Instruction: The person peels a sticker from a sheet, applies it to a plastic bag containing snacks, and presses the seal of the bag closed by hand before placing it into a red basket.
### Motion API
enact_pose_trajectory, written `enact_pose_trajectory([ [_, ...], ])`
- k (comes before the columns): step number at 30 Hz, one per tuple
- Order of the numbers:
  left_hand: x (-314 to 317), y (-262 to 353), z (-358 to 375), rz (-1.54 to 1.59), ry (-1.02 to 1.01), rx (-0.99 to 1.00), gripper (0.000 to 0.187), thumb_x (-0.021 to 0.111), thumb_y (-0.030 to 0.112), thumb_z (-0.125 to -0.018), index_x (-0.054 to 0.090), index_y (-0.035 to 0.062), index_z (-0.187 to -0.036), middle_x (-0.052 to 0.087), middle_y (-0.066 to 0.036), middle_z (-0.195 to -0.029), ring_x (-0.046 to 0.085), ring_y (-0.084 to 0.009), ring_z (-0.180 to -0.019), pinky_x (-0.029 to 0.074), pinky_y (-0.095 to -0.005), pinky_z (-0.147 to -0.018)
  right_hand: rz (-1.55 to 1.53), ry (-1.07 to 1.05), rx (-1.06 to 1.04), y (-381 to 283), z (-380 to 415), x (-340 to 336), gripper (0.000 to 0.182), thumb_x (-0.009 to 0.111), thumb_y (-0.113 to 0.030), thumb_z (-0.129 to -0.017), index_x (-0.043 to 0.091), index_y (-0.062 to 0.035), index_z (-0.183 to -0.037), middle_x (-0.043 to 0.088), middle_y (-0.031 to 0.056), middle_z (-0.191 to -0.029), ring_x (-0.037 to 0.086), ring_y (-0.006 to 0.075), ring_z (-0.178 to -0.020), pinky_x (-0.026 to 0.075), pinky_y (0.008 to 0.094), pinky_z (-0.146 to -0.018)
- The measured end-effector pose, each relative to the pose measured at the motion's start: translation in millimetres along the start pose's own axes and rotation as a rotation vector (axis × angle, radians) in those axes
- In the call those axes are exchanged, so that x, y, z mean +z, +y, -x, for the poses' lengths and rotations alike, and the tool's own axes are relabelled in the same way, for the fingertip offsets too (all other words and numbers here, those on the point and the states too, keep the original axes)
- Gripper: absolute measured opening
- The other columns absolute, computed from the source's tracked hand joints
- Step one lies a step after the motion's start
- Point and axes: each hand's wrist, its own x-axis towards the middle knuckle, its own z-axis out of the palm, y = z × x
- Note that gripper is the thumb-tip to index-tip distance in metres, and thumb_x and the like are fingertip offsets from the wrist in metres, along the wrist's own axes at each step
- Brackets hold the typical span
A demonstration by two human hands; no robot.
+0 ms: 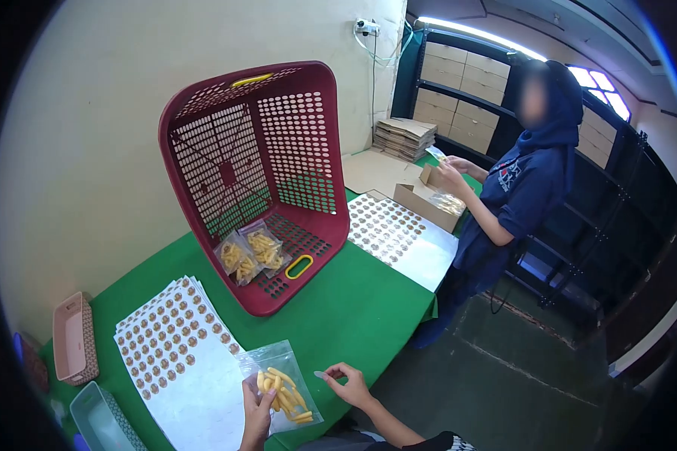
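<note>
My left hand (pixel 257 410) grips the left edge of a clear plastic bag (pixel 286 387) with yellow stick-shaped snacks inside. To the right of the bag, my right hand (pixel 347 385) pinches a small pale piece (pixel 320 374), seemingly a sticker, between thumb and fingertips. Beside and partly under the bag lie sheets of round brown stickers (pixel 165 338), with bare white backing in their lower part. A dark red basket (pixel 267 304) rests on its side behind them, holding filled bags (pixel 252 252).
A pink tray (pixel 74 338) and a teal tray (pixel 105 421) stand at the left of the green table (pixel 353 301). Across it, a co-worker (pixel 530 173) holds a small bag near an open cardboard box (pixel 429 203). More sticker sheets (pixel 399 233) and stacked cardboard (pixel 404 139) lie there.
</note>
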Motion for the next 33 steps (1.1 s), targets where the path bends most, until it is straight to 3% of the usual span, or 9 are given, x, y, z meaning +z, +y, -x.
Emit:
enact_pose_trajectory([
  [3, -9, 2, -8, -0.018, 0.02, 0.023, 0.044, 0.051, 0.002, -0.075, 0.027, 0.0009, -0.113, 0.04, -0.014, -0.109, 0.045, -0.021, -0.1, 0.037, -0.0312, -0.085, 0.01, 0.013, -0.057, -7, -6, 12, 0.012, 0.061, -0.009, -0.073, 0.057, 0.0004, -0.079, 0.059, 0.0054, -0.071, 0.057, 0.0094, -0.064, 0.046, 0.0232, -0.058],
  [6, -19, 8, -15, -0.054, 0.046, 0.017, 0.047, 0.05, 0.0, -0.074, 0.026, 0.0019, -0.114, 0.04, -0.014, -0.108, 0.045, -0.0207, -0.099, 0.037, -0.0313, -0.085, -0.106, -0.031, 0.101, -10, -11, 23, 0.012, 0.06, -0.007, -0.074, 0.06, 0.0004, -0.083, 0.061, 0.0073, -0.077, 0.058, 0.0095, -0.069, 0.047, 0.0221, -0.058],
  [11, -29, 2, -23, -0.003, 0.121, 0.045, 0.046, 0.05, -0.001, -0.074, 0.026, 0.0028, -0.113, 0.041, -0.012, -0.106, 0.046, -0.0194, -0.097, 0.038, -0.0301, -0.083, -0.335, 0.088, -0.174, -27, -24, 37, 0.014, 0.06, 0.001, -0.071, 0.063, -0.0022, -0.084, 0.062, 0.0098, -0.088, 0.06, 0.0128, -0.077, 0.049, 0.0234, -0.064],
  [14, -30, -1, -21, 0.011, 0.142, 0.069, 0.045, 0.051, -0.001, -0.074, 0.027, 0.0029, -0.112, 0.041, -0.012, -0.106, 0.046, -0.0186, -0.097, 0.038, -0.0296, -0.083, -0.205, 0.091, -0.348, -53, -30, 33, 0.015, 0.062, 0.002, -0.068, 0.064, -0.0031, -0.083, 0.061, 0.0095, -0.087, 0.06, 0.0153, -0.078, 0.049, 0.0247, -0.067],
  [33, -18, 1, -24, 0.074, 0.131, -0.028, 0.037, 0.044, 0.007, -0.08, 0.033, 0.0014, -0.115, 0.046, -0.011, -0.106, 0.047, -0.019, -0.097, 0.037, -0.029, -0.084, -0.115, -0.031, -0.554, -75, -24, 52, 0.018, 0.067, 0.002, -0.063, 0.063, -0.0041, -0.08, 0.056, 0.0058, -0.084, 0.057, 0.0164, -0.077, 0.049, 0.0253, -0.065],
])
